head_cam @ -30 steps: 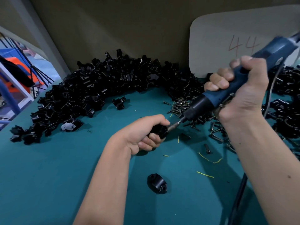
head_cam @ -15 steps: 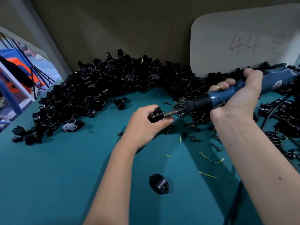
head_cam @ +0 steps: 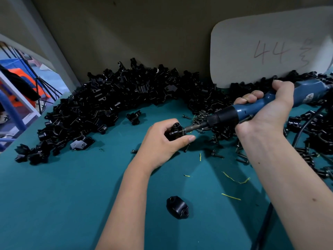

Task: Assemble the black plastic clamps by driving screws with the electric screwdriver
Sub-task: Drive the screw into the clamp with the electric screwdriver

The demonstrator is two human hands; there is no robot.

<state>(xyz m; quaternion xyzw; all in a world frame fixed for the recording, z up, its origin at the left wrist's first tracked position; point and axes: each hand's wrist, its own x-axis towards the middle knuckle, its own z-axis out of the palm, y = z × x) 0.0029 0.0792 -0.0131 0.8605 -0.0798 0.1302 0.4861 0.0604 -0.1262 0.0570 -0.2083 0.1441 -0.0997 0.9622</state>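
The left hand (head_cam: 162, 141) curls its grip round a black clamp (head_cam: 175, 131), held just above the green tabletop (head_cam: 72, 195). The right hand (head_cam: 266, 112) wraps tightly round the blue screwdriver (head_cam: 234, 114) (nearly level), its bit meeting the clamp. A heap of clamps (head_cam: 108, 109) lies behind, loose screws (head_cam: 216, 139) beside it.

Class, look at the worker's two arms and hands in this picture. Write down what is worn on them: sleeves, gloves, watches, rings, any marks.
Both forearms are bare right to the bottom edge of the picture; no sleeve shows. The left hand and the right hand wear no gloves. No watch, bracelet or ring is visible on either wrist or on the fingers that show. The right forearm carries a few small dark spots.
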